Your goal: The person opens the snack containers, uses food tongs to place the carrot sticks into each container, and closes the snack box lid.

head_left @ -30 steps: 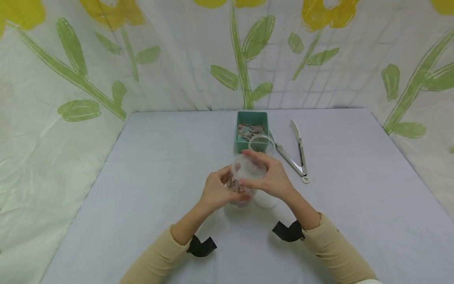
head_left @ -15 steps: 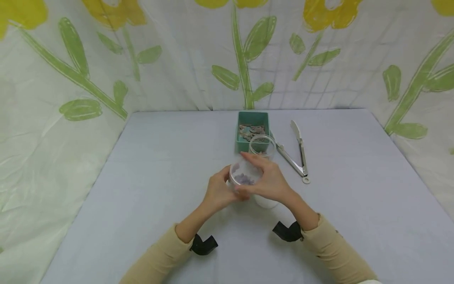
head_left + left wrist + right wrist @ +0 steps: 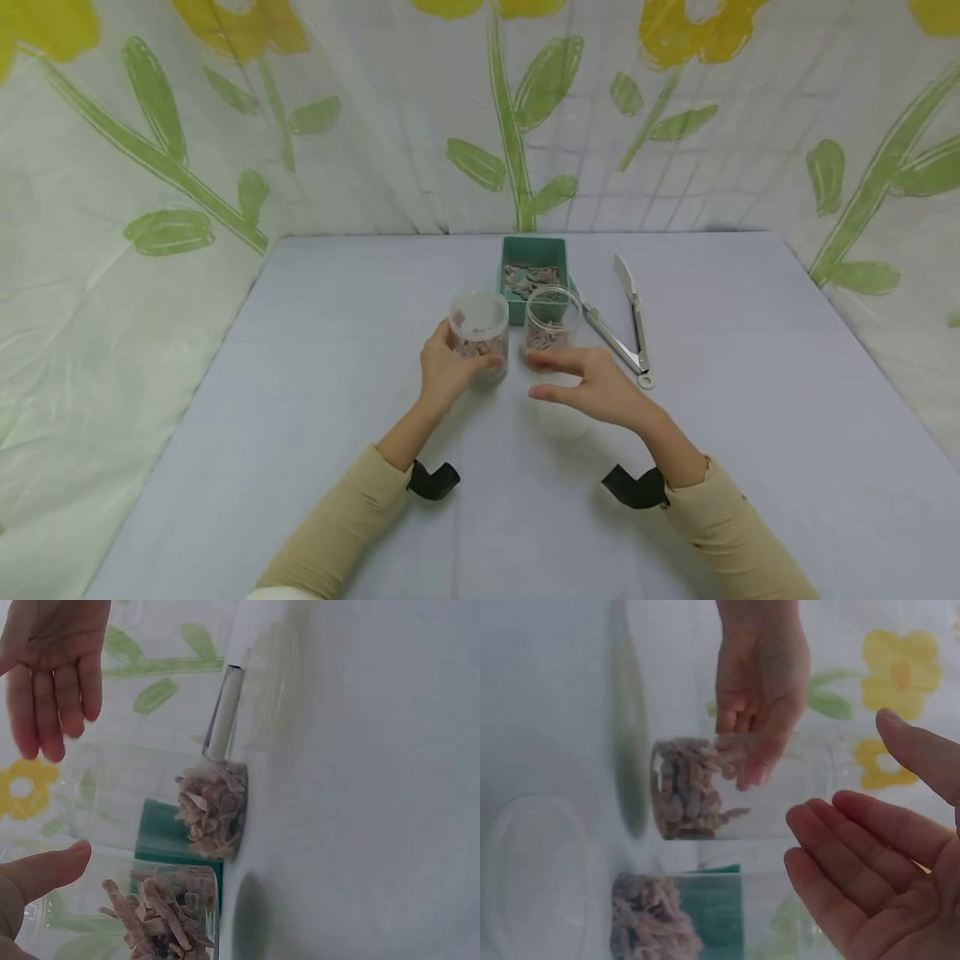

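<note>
My left hand [image 3: 446, 371] grips a clear plastic jar [image 3: 690, 795] partly filled with brownish-grey dried strips, thumb along its near side. A frosted lid [image 3: 480, 313] sits on top of this jar. To its right stands a second clear jar [image 3: 551, 333] without a lid, with similar strips [image 3: 214, 810] at its bottom. My right hand [image 3: 600, 387] hovers in front of that jar, its fingers extended and holding nothing. Partly covered by the right hand in the head view, a white round lid [image 3: 544, 877] lies on the table.
Behind the jars stands a green rectangular tray [image 3: 534, 248] with more dried strips in it. Metal tongs [image 3: 637, 329] lie spread apart to the right of the tray. A floral curtain [image 3: 390, 125] hangs along the table's far edge.
The left hand has brought the lidded jar upright and set it forward and left, beside the other jar. The right hand has let go of its lid and moved right.
</note>
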Action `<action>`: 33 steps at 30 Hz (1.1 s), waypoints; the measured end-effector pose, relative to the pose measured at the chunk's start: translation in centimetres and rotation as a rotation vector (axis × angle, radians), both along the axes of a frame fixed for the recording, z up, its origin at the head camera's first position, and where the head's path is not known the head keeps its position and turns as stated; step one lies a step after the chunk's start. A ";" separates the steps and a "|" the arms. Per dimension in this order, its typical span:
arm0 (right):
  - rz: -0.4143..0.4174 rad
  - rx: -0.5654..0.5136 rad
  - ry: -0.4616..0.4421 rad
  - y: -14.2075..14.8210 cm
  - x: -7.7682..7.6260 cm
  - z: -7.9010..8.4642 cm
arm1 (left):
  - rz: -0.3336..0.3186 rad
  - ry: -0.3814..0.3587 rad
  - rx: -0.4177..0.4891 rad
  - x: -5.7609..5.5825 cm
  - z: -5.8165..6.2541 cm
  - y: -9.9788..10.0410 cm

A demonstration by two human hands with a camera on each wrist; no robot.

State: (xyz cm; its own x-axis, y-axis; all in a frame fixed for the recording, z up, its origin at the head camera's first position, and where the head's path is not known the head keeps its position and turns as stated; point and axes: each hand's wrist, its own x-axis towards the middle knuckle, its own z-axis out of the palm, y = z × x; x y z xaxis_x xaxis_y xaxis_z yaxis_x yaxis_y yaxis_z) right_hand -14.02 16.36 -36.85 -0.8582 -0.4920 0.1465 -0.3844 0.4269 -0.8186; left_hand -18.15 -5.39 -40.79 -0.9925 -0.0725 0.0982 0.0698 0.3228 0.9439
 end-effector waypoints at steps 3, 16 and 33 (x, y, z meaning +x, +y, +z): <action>0.033 0.127 -0.004 0.2 -0.2 -1.2 | 0.009 -0.021 0.027 -0.6 -0.6 -0.1; 0.025 0.587 0.032 0.9 0.3 -3.6 | -0.054 -0.042 -0.078 -2.5 -1.5 -0.5; 0.009 0.599 -0.006 1.2 -0.1 -4.2 | -0.397 0.186 -0.076 4.9 2.0 3.7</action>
